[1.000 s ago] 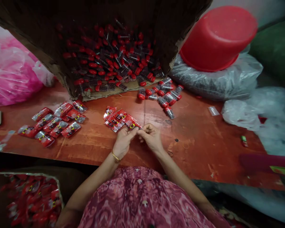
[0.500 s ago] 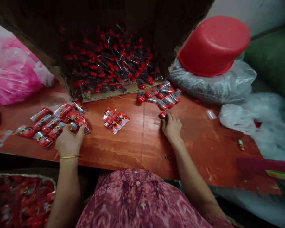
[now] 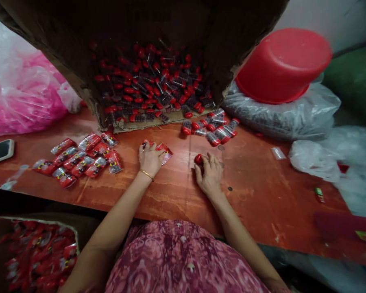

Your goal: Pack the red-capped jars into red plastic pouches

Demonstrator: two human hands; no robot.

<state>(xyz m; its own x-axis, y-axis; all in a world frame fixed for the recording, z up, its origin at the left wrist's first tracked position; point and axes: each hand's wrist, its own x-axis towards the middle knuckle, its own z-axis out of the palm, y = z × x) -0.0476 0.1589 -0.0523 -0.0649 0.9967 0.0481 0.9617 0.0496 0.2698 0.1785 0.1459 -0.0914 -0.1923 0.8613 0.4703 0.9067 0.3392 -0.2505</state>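
Pinching the red-capped vial [image 3: 199, 158] in my right hand [image 3: 210, 174], left hand [image 3: 150, 158] over the packets [image 3: 165, 151], its grip hidden; best to lift just one packet.

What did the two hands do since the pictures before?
The left hand moved right, from the big spread of red packets to the small stack of red foil packets, and rests on it. The right hand drew a red-capped clear tube towards the person. The brown cardboard box and red plastic basin stayed put.
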